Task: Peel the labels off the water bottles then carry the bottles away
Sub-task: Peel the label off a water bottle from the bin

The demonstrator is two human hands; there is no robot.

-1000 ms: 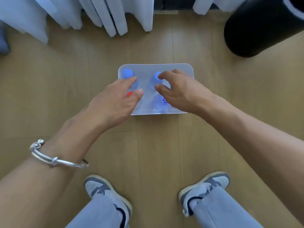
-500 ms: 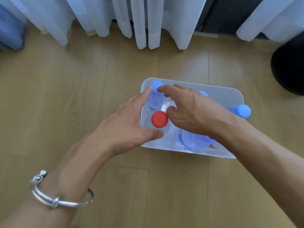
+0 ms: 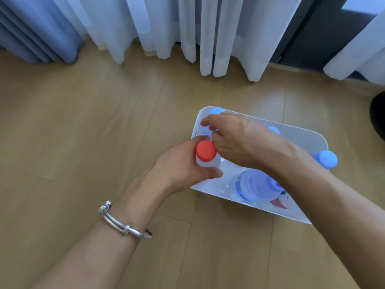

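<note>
Okay, white tub (image 3: 304, 140) on wood floor (image 3: 83, 142), right of centre, bottles inside.

Left hand (image 3: 179, 167) reaches in at the tub's near-left corner and grips the red-cap bottle (image 3: 205, 151) just under the cap. The thumb is on the near side and the fingers wrap round the left and far side. This bottle is clear and upright, in the left part of the tub.

Right hand (image 3: 241, 142) crosses over the tub from the right, back of hand up, fingers curled down onto the far-left bottle (image 3: 203, 133). That bottle's blue cap (image 3: 216, 110) shows just past the knuckles, at the far-left corner. The index finger lies across the bottle below the cap, with the thumb tucked beneath. Cannot tell whether it really pinches the bottle or only touches it. The two hands are just beside each other at the red cap.

Other task bottles:
- The far cap (image 3: 273, 129), blue, peeks out beyond the right wrist near the far wall; its bottle is hidden.
- The right bottle (image 3: 326, 159) leans at the right rim, its blue cap poking over the edge.
- The near bottle (image 3: 255, 187), bluish clear, lies tilted in the near part of the tub, partly under the right forearm.
- A bit of red and white label (image 3: 279, 203) shows at the near-right wall.

Silver bangle (image 3: 125, 226) on left wrist. White curtains (image 3: 187, 28) hang along the far side, blue curtain (image 3: 37, 34) far left. Black thing (image 3: 378, 119) cut off at right edge.
</note>
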